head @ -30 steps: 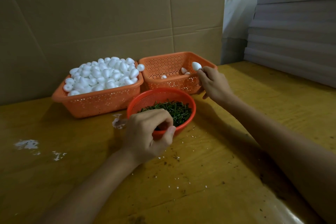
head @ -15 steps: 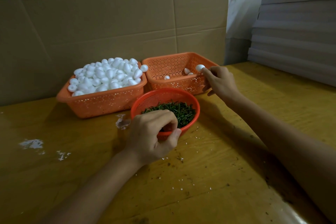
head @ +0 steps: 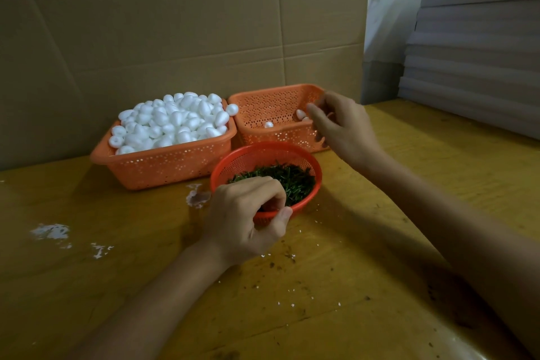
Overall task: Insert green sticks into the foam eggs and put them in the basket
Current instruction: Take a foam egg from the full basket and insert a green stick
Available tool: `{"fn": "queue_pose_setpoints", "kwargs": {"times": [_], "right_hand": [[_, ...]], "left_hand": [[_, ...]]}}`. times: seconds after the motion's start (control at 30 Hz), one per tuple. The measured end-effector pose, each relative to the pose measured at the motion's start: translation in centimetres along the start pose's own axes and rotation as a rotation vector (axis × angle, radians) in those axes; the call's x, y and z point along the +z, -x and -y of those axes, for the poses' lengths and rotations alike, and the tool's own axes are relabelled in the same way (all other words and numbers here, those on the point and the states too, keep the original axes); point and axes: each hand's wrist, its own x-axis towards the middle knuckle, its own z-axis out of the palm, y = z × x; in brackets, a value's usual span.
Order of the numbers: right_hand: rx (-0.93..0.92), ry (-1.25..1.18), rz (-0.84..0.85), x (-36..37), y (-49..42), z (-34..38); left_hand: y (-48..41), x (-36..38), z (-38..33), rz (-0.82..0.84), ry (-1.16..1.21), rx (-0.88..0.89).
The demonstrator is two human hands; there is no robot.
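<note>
Head: right hand [head: 342, 128] (perhaps) touching rim [head: 277, 130].

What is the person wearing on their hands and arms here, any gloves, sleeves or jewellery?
Nothing that shows. The left hand and right hand are bare, with no gloves, rings or watch visible. The left forearm and right forearm are bare too; no sleeve enters the picture.

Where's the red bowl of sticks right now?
Head view, table centre: the bowl sits in front of the egg-filled basket and the near-empty basket, with the left hand curled over its near rim.
</note>
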Motion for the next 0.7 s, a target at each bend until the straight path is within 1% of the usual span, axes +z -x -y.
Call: {"fn": "queue_pose_setpoints", "kwargs": {"times": [0.07, 0.13, 0.2, 0.23, 0.3, 0.43, 0.5, 0.57, 0.6, 0.63, 0.67, 0.7], "right_hand": [[-0.165, 0.074, 0.222, 0.4, 0.8, 2.2], [-0.272, 0.166, 0.494, 1.3, 2.1, 3.8], [-0.269, 0.233, 0.744, 2.2, 3.3, 4.3], [-0.248, 0.277, 0.819, 2.5, 3.8, 4.4], [-0.212, 0.360, 0.870, 2.8, 3.9, 4.3], [-0.189, 0.372, 0.891, 2.9, 3.7, 4.4], [-0.194, 0.384, 0.914, 3.0, 3.6, 4.4], [-0.191, 0.398, 0.931, 3.0, 3.5, 4.2], [-0.189, 0.397, 0.937, 2.9, 3.4, 4.2], [-0.187, 0.397, 0.943, 3.0, 3.4, 4.2], [-0.186, 0.398, 0.949, 3.0, 3.4, 4.2], [-0.187, 0.398, 0.954, 3.0, 3.4, 4.2]], "left_hand": [[0.1, 0.0, 0.0, -0.001, -0.001, -0.003], [0.1, 0.0, 0.0, -0.018, -0.014, -0.002], [0.1, 0.0, -0.1, -0.049, -0.034, -0.005], [0.1, 0.0, -0.2, -0.068, -0.044, -0.008], [-0.2, -0.1, -0.3, -0.106, -0.050, -0.019], [-1.1, -0.7, -0.6, -0.202, -0.078, -0.076], [-2.2, -2.1, -0.2, -0.323, -0.106, -0.175], [-3.5, -4.1, 1.3, -0.459, -0.124, -0.347], [-3.9, -5.3, 2.3, -0.475, -0.154, -0.444], [-4.1, -6.5, 3.6, -0.432, -0.223, -0.533], [-3.8, -7.6, 5.0, -0.331, -0.340, -0.613], [-3.3, -8.6, 6.2, -0.194, -0.478, -0.681]]}}
